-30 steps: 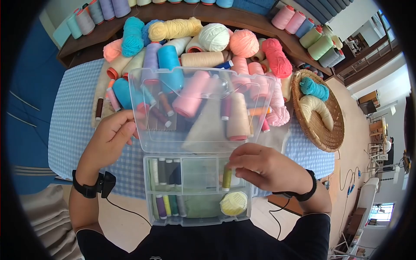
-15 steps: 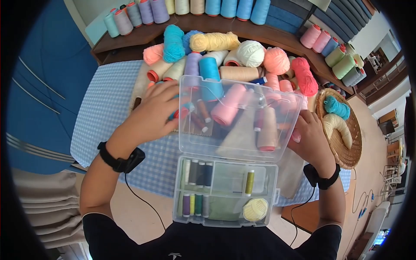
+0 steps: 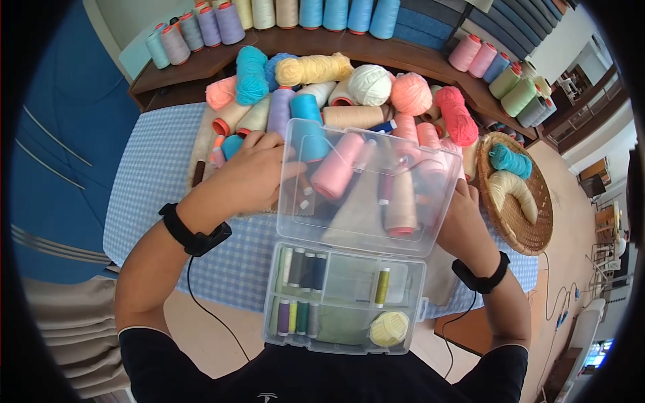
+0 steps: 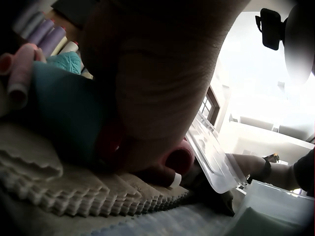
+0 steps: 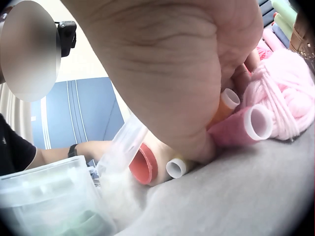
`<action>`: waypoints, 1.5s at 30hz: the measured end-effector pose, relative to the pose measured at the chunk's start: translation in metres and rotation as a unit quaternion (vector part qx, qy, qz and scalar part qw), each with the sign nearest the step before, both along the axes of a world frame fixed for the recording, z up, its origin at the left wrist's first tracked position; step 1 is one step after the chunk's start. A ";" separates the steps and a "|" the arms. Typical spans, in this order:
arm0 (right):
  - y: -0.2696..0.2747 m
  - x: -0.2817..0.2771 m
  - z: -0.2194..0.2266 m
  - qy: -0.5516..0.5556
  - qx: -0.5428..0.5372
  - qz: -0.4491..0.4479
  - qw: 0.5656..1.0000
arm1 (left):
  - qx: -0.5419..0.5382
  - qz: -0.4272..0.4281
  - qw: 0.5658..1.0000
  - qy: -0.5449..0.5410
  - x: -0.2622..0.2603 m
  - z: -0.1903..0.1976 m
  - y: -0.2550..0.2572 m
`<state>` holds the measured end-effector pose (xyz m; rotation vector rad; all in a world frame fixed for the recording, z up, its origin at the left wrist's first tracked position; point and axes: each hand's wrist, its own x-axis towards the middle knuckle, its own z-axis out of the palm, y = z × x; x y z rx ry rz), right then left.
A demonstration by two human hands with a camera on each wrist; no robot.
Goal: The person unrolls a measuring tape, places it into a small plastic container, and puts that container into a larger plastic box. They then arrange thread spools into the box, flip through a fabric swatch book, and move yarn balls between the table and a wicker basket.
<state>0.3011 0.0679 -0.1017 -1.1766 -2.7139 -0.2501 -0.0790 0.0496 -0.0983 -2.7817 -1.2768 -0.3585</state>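
Note:
In the head view my left hand [image 3: 252, 171] reaches among the threads at the left edge of the raised clear lid [image 3: 369, 236], its fingers spread and partly seen through it. The teal cone [image 4: 66, 115] and a dark red spool [image 4: 160, 174] lie close by its fingers. At the lid's right edge my right hand [image 3: 465, 218] reaches down over an orange spool [image 5: 224, 108] and a pink spool [image 5: 241, 127]; its fingertips are mostly hidden, and I cannot tell whether they grip one. The divided box [image 3: 349, 252] holds several small spools, an olive spool [image 3: 382, 287] and a pale yellow yarn ball [image 3: 390, 328].
Piled cones and yarn, including a white ball [image 3: 369, 85] and a pink cone [image 3: 339, 164], lie behind the lid. A wicker basket [image 3: 500, 218] with two yarn skeins stands at the right. A shelf [image 3: 262, 43] of cones runs along the back. Checked cloth [image 3: 144, 195] covers the table.
My right hand has let go of the olive spool, which stays in the upper right compartment, and has moved up to the lid's right edge. My left hand has moved from the lid's edge into the pile.

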 end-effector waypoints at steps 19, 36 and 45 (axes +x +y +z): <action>0.022 0.014 0.025 0.248 -0.063 -0.152 0.955 | 0.002 0.018 1.000 0.016 0.004 -0.017 0.002; -0.080 -0.003 0.049 0.107 -0.317 0.087 0.938 | 0.009 0.099 0.994 -0.037 0.001 0.006 -0.017; -0.074 -0.003 0.047 0.098 -0.250 0.180 0.946 | -0.056 0.118 0.977 -0.169 -0.018 -0.007 -0.017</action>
